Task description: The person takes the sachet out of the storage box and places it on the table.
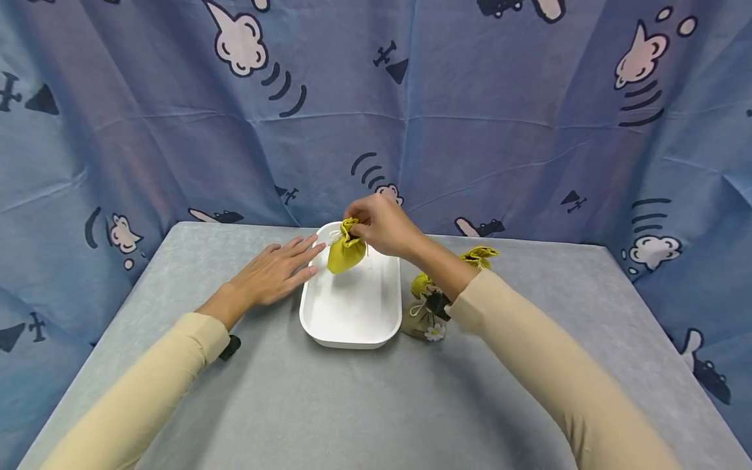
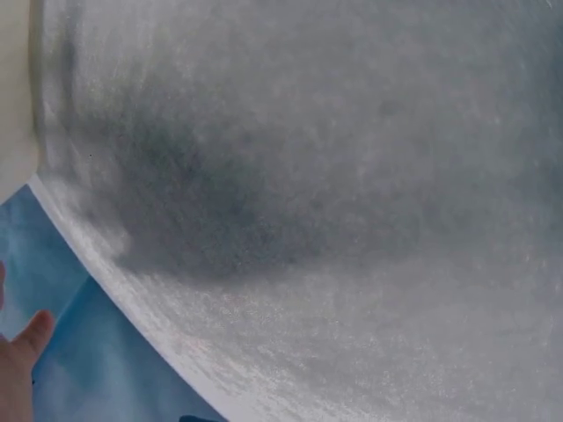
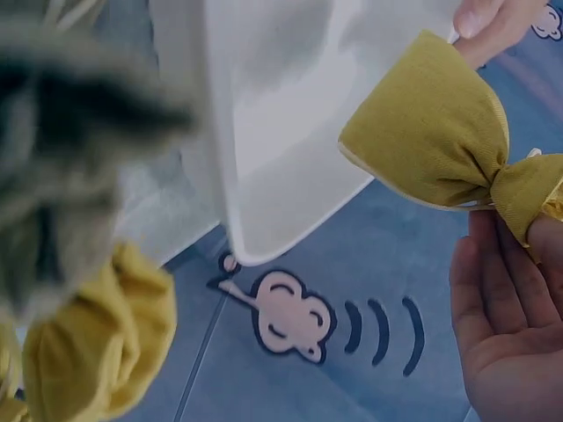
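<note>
My right hand point(image 1: 384, 225) pinches a small yellow drawstring pouch point(image 1: 345, 254) by its gathered neck, above the white tray point(image 1: 352, 320). In the right wrist view the same pouch point(image 3: 431, 123) hangs from the fingers, its body over the tray's inside. My left hand point(image 1: 273, 271) is spread beside the tray's left edge with fingers straight, the tips at or over the rim; whether they touch it I cannot tell. Only part of the left hand point(image 2: 18, 360) shows in the left wrist view, holding nothing visible there.
Right of the tray, partly behind my right forearm, lie a brown pouch point(image 1: 418, 323) with a white flower and yellow pouches point(image 1: 478, 256). They stand on a grey cloth-covered table point(image 1: 329, 405). A blue patterned curtain point(image 1: 329, 130) hangs behind the table.
</note>
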`<state>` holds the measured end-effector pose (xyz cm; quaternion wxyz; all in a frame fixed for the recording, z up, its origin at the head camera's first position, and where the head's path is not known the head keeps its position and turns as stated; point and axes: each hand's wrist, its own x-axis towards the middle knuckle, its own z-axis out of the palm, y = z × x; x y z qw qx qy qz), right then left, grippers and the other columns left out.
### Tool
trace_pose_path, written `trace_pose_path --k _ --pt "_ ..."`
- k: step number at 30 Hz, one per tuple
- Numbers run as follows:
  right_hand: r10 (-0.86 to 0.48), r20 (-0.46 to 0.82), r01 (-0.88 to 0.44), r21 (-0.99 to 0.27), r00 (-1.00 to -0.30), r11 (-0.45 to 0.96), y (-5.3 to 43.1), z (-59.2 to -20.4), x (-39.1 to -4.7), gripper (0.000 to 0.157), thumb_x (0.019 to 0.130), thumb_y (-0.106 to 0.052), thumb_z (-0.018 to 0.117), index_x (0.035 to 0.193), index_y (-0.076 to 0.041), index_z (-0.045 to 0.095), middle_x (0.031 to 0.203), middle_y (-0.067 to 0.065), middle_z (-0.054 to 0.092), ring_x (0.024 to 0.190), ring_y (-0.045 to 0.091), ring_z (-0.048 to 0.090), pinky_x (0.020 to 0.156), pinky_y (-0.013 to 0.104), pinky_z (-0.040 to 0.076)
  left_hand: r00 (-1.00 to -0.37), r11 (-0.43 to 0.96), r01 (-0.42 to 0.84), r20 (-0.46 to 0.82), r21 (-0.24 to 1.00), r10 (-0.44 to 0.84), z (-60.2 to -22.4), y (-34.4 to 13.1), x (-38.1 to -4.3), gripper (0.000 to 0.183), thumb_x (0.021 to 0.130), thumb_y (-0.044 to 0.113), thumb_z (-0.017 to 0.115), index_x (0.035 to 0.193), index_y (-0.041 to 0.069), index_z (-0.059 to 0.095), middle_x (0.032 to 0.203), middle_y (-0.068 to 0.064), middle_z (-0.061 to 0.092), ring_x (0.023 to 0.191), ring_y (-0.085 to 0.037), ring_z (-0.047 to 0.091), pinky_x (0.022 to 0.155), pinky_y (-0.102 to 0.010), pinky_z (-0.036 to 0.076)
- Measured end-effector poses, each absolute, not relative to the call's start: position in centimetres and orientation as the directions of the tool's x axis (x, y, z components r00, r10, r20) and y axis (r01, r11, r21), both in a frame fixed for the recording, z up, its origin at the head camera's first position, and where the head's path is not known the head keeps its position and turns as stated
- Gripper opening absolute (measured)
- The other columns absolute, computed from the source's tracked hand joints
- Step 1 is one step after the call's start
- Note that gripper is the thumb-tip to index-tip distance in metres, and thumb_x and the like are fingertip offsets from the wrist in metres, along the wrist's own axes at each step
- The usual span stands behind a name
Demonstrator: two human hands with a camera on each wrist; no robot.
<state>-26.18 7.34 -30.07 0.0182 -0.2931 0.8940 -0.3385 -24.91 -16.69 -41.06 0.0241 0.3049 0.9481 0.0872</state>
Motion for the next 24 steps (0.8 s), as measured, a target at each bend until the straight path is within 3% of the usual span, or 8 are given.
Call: trace_pose_path --k 24 --pt "-0.374 0.167 -0.395 -0.603 -0.912 0.693 13.7 -28.1 -27.0 0.012 0.085 0.001 0.062 0.095 -0.001 0.068 0.089 0.01 0.069 0.082 0.02 0.065 0.077 0.034 0.052 -0.8 0.783 0.594 0.036 0.186 0.599 -41.2 -17.0 -25.0 0.059 0.097 0.056 0.021 0.149 0.028 0.018 0.155 0.003 0.011 0.14 -0.026 0.015 0.104 -0.054 0.023"
